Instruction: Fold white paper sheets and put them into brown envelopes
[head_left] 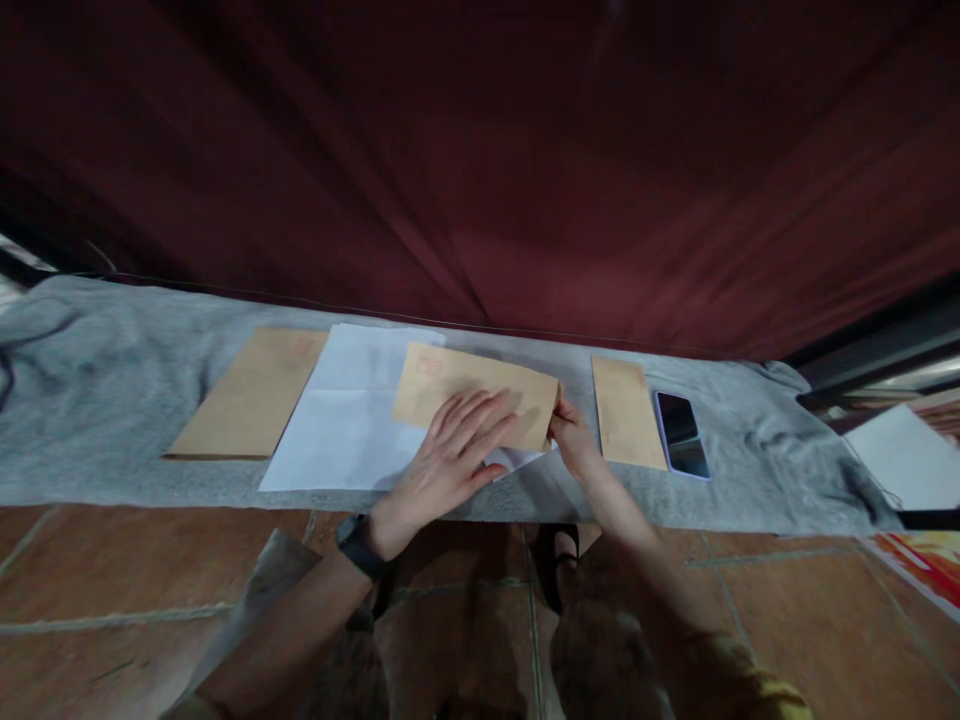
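Observation:
A tan paper envelope (517, 385) with a faint red print at its left end lies partly over white paper sheets (337, 420). My left hand (465, 440) rests flat on the envelope, fingers stretched out and a dark watch on the wrist. At the envelope's right end, my right hand (568, 430) pinches its edge between thumb and fingers. That end bends up slightly, and my fingertips partly hide it. A sheet edge shows beneath the envelope near my left thumb.
A larger tan envelope (251, 395) lies left of the sheets. To the right are another tan envelope (626, 410) and a phone (682, 435). Grey cloth (112, 400) covers the narrow surface, a dark red curtain (480, 180) hangs behind it, and a white object (911, 455) stands far right.

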